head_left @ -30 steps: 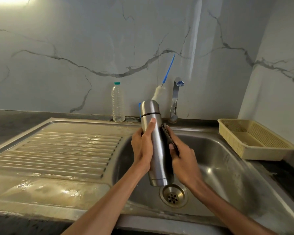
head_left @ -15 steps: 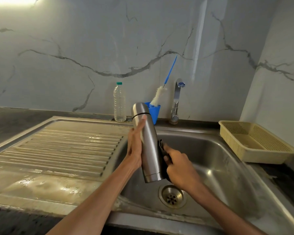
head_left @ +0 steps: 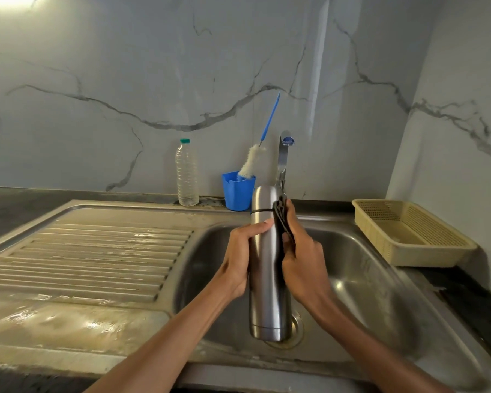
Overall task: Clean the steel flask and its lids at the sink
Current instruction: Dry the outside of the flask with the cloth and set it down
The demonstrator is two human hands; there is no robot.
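Flask: we see a steel flask (head_left: 268, 265) held upright over the basin of the sink (head_left: 380, 282), its base hanging just above the drain, its rounded cap end level with the sink's back rim. A thin dark ring circles it near the top.
Left hand: our left hand (head_left: 238, 259) grips the flask's left side at mid-height, fingers curled round the body and a fingertip resting on its front.
Right hand: our right hand (head_left: 302, 259) holds a dark cloth (head_left: 281, 219) pressed against the flask's upper right side, fingers wrapped over the cloth. The cloth reaches up to the dark ring.
Sink: stainless steel, with a ribbed draining board (head_left: 97, 259) to the left of the basin; the board's near part looks wet and shiny.
Tap: a chrome tap (head_left: 282, 154) stands behind the flask at the back of the sink. We cannot tell whether water is running.
Blue cup: a blue cup (head_left: 237, 191) sits on the back ledge just left of the tap, holding a bottle brush (head_left: 253, 163) with white bristles and a blue handle leaning right.
Plastic bottle: a clear plastic bottle (head_left: 186, 173) with a green cap stands left of the cup.
Basket: a beige perforated basket (head_left: 408, 234) rests on the dark bench (head_left: 465, 302) to the right of the sink.
Wall: white marble-patterned wall (head_left: 125, 80) with grey veins behind everything.
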